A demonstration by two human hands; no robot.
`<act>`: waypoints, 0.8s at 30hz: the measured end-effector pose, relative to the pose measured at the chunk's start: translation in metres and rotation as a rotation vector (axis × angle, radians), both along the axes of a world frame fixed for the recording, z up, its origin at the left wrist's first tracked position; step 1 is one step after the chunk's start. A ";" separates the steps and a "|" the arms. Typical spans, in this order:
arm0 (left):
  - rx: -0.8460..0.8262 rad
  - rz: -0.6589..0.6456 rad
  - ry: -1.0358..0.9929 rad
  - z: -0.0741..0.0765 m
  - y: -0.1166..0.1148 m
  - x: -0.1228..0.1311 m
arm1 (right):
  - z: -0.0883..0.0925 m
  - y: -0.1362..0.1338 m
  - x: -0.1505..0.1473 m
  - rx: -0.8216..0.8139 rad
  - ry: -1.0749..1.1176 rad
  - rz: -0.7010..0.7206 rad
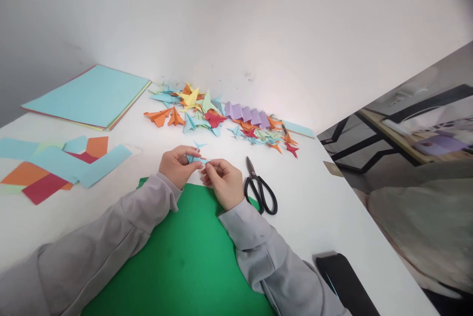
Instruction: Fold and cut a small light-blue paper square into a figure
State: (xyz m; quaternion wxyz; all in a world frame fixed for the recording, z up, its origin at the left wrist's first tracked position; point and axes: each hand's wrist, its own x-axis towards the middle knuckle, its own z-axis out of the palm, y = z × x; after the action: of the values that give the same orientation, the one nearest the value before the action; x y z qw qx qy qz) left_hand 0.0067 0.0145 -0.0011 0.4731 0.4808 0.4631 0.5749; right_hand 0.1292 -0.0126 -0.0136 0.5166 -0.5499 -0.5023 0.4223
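Note:
A small piece of folded light-blue paper [194, 159] is held up just beyond the top edge of a green sheet [181, 252]. My left hand [176, 165] pinches it from the left between thumb and fingers, with a pointed tip sticking out above. On the other side, my right hand [226, 183] closes thumb and fingertips on the paper's right end. Fingers cover part of the folds. Close to my right hand lie black-handled scissors [260, 190], blades pointing away from me.
Folded paper figures [190, 98] in several colours lie along the wall, near a purple pleated strip [247, 114]. Cut paper pieces [51, 163] spread at left, below a stack of coloured sheets [92, 96]. A black phone [345, 281] lies near the table's right edge.

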 end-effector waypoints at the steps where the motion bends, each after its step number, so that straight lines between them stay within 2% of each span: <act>1: 0.011 0.001 0.008 0.000 0.000 0.000 | -0.001 0.000 0.001 0.022 -0.033 -0.007; 14: -0.017 0.011 0.048 0.000 -0.003 0.003 | -0.002 -0.003 0.001 0.345 -0.602 -0.147; 20: -0.024 -0.037 -0.003 -0.002 -0.004 0.003 | -0.002 -0.003 0.001 0.403 -0.760 -0.190; 24: -0.060 -0.049 -0.084 0.001 -0.006 0.004 | -0.002 -0.005 0.002 0.504 -0.929 -0.206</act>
State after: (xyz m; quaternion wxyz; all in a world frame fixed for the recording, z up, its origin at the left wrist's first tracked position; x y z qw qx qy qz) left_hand 0.0108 0.0080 -0.0004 0.5204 0.4532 0.4477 0.5687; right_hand 0.1311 -0.0171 -0.0151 0.3948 -0.5843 -0.7071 -0.0518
